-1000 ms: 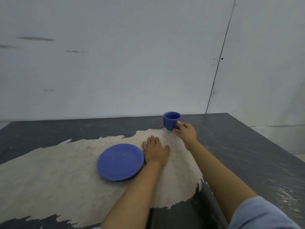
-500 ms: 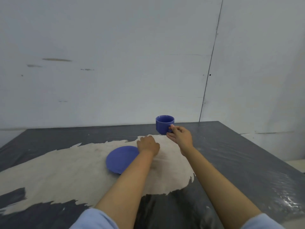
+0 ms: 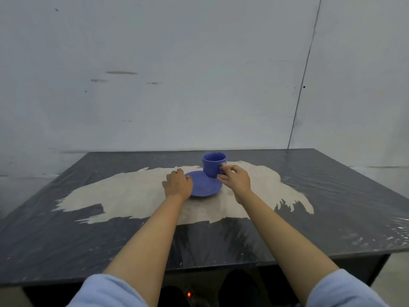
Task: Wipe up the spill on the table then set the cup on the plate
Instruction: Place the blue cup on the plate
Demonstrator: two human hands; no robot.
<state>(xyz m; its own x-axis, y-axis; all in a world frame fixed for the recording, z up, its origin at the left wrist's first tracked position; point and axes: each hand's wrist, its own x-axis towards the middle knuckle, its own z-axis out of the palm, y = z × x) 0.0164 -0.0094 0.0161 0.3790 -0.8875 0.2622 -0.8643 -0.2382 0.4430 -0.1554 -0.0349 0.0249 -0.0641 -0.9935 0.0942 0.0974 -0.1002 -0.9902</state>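
A blue cup (image 3: 213, 164) is upright over the far right part of the blue plate (image 3: 204, 187); whether its base touches the plate I cannot tell. My right hand (image 3: 235, 182) pinches the cup's handle on its right side. My left hand (image 3: 178, 185) rests with curled fingers on the plate's left rim. Both stand on a wide pale beige patch (image 3: 132, 196) that spreads across the dark table (image 3: 332, 207).
The table's front edge runs across the bottom of the view, with dark shoes and a small red light (image 3: 188, 294) below it. A grey wall stands right behind the table. Shiny wrinkled film covers the table's right side.
My right hand has carried the cup from the table behind the patch to over the plate. My left hand has gone from flat beside the plate to its left rim. The view has pulled back.
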